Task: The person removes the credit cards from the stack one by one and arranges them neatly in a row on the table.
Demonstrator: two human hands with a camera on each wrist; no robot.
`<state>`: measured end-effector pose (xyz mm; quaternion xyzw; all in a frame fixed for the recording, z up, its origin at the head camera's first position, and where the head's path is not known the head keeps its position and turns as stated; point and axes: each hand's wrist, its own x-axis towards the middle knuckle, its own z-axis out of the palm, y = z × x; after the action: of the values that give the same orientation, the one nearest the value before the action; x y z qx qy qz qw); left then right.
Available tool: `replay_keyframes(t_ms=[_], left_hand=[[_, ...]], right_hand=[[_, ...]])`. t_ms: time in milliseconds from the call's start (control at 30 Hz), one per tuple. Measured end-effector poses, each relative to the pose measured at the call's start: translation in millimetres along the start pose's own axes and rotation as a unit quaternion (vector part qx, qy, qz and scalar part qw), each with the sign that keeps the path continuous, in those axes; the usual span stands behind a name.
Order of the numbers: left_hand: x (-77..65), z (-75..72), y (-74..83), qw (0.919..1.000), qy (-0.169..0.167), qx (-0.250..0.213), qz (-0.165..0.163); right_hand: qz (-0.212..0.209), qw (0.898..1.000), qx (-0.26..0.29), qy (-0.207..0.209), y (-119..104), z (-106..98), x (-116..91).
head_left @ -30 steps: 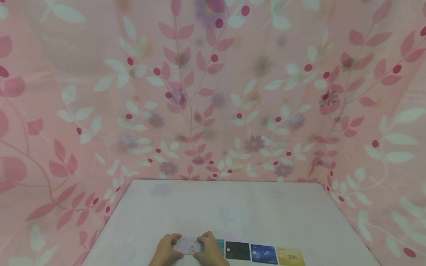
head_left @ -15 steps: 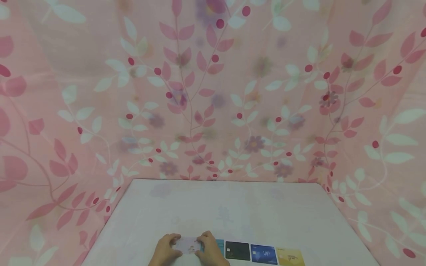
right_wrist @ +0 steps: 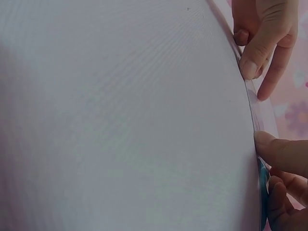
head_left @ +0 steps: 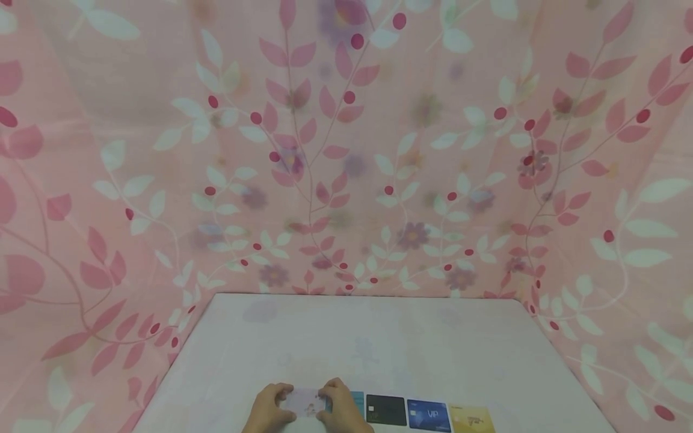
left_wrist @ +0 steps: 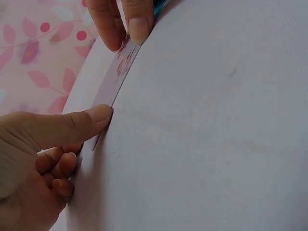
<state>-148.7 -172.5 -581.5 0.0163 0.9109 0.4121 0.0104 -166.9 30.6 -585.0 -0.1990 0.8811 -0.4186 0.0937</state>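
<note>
In the head view a pale lilac card (head_left: pixel 299 402) with a small printed figure lies level between both hands at the near part of the white table. My left hand (head_left: pixel 269 409) pinches its left end between thumb and fingers. The other end is in the grip of my right hand (head_left: pixel 344 410), which partly covers a teal card (head_left: pixel 358 399) beside it. Seen from the left wrist, the lilac card (left_wrist: pixel 108 89) is nearly edge-on and close to the tabletop, the left thumb (left_wrist: pixel 100 114) on its near edge. The right wrist view has the right thumb (right_wrist: pixel 264 138) by the teal card.
Right of the teal card lie a black card (head_left: pixel 386 410), a blue VIP card (head_left: pixel 428 415) and a gold card (head_left: pixel 472 419), in a row on the white table (head_left: pixel 346 337). A pink floral curtain (head_left: pixel 346 180) surrounds the table's back and sides.
</note>
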Motion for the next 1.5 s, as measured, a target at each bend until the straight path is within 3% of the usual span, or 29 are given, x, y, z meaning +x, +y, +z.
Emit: replay_keyframes(t_ms=[267,467,733,1300,1500], left_hand=[[-0.5,2.0,-2.5,0.9999,-0.007,-0.006,-0.014],[-0.6,1.3,-4.6,0.9999,-0.01,-0.014,-0.003],[-0.1,1.7,-5.1,0.9997,-0.019,-0.013,-0.008],[2.1,2.6,-8.6,0.9995,-0.025,-0.011,-0.018],[0.7,1.6,-9.1,0.9998,-0.017,-0.009,-0.003]], right_hand=[[-0.001,1.0,0.013,0.001,2.4,0.6,-1.9],[-0.01,1.0,0.016,-0.001,6.0,0.3,-2.6],[-0.015,0.997,0.075,-0.017,8.9,-4.3,-7.1],[-0.029,0.995,0.096,0.006,15.0,0.5,-5.7],[-0.019,0.994,0.102,0.02,14.9,2.5,-4.9]])
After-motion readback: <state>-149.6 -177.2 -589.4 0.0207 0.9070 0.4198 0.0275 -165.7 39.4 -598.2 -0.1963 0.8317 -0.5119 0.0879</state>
